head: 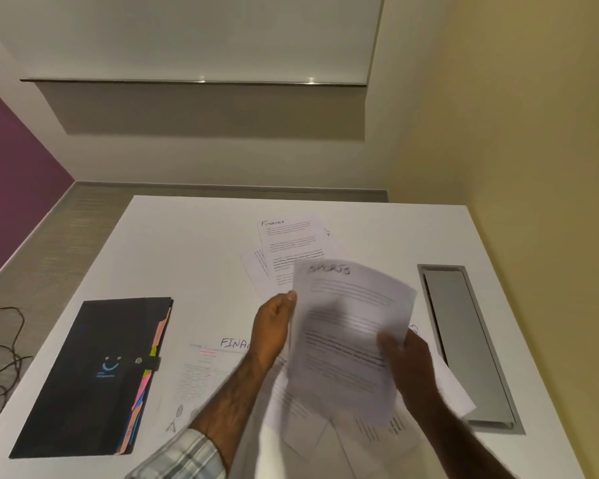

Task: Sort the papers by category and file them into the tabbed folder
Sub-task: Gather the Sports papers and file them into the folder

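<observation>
A sheet headed "SPORTS" (346, 326) is held up above the white table (194, 257), blurred by motion. My left hand (274, 326) pinches its left edge and my right hand (407, 364) grips its lower right side. A small pile headed "FINANCE" (291, 250) lies farther back on the table. Another sheet marked "FINA..." (208, 371) lies flat near me, and several more sheets (325, 440) lie under my hands. The black tabbed folder (94, 378) lies closed on the left, coloured tabs showing along its right edge.
A grey metal cable hatch (464, 344) is set into the table at the right. A yellow wall runs close along the right side. Black cables (0, 368) lie on the floor at the left.
</observation>
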Action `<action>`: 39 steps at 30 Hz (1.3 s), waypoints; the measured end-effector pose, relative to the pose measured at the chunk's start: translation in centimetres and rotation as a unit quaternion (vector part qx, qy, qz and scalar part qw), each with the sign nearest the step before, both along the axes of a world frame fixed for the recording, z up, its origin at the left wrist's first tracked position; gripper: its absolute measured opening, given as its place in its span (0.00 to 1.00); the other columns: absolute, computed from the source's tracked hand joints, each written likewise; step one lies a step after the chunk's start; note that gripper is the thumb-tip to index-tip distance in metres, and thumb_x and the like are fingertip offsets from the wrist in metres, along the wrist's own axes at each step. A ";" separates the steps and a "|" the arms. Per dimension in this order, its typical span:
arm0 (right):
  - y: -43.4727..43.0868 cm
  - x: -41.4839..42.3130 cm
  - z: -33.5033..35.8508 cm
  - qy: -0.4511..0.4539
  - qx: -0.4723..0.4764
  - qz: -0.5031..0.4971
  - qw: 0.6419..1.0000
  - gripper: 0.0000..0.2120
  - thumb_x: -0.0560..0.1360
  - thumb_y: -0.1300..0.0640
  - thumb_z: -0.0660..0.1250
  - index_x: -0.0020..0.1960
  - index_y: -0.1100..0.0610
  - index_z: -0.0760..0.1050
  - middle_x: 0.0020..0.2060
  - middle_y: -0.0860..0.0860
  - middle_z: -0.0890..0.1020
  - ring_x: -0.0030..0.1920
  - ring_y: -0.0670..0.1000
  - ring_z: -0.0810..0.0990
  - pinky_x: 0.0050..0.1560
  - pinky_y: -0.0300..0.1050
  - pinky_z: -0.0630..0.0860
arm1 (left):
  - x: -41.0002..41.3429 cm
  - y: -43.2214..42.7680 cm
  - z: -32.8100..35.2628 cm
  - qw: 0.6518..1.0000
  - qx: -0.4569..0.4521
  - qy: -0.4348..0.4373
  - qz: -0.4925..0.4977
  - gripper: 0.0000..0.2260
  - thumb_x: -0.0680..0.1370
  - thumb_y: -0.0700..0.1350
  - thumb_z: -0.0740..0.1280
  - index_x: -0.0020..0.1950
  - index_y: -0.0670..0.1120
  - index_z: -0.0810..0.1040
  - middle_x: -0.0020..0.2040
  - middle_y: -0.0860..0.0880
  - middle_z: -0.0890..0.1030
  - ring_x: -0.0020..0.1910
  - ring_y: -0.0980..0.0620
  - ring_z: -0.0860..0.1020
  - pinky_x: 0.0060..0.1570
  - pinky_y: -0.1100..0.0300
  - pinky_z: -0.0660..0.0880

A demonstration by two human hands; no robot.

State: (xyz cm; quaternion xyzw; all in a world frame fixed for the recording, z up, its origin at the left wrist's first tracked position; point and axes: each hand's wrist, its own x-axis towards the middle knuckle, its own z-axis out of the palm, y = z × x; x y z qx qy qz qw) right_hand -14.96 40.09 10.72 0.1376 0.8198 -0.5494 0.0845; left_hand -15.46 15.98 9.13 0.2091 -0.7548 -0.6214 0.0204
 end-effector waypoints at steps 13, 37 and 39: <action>3.9 -1.1 1.7 -0.069 0.000 -0.137 0.988 0.07 0.77 0.63 0.72 0.55 0.61 0.79 0.45 0.59 0.83 0.42 0.56 0.81 0.51 0.49 0.75 | -13.0 -9.1 -10.4 0.896 -0.401 -0.190 -0.002 0.18 0.80 0.48 0.68 0.66 0.42 0.73 0.67 0.41 0.72 0.63 0.39 0.73 0.61 0.46 0.73; 3.3 -2.0 -0.5 -0.055 -0.049 -0.176 0.982 0.05 0.78 0.64 0.71 0.51 0.56 0.80 0.41 0.50 0.85 0.44 0.54 0.83 0.41 0.41 0.74 | -14.5 -12.5 -7.7 0.981 -0.140 -0.045 0.126 0.05 0.79 0.38 0.64 0.52 0.42 0.79 0.46 0.43 0.82 0.39 0.42 0.82 0.36 0.50 0.83; 3.4 -1.7 -0.3 -0.055 -0.051 -0.168 0.983 0.03 0.78 0.63 0.70 0.51 0.56 0.81 0.42 0.54 0.86 0.43 0.58 0.84 0.40 0.46 0.78 | -12.0 -12.3 -6.7 0.980 -0.126 -0.019 0.153 0.04 0.81 0.38 0.65 0.53 0.43 0.79 0.47 0.43 0.82 0.40 0.43 0.82 0.30 0.55 0.82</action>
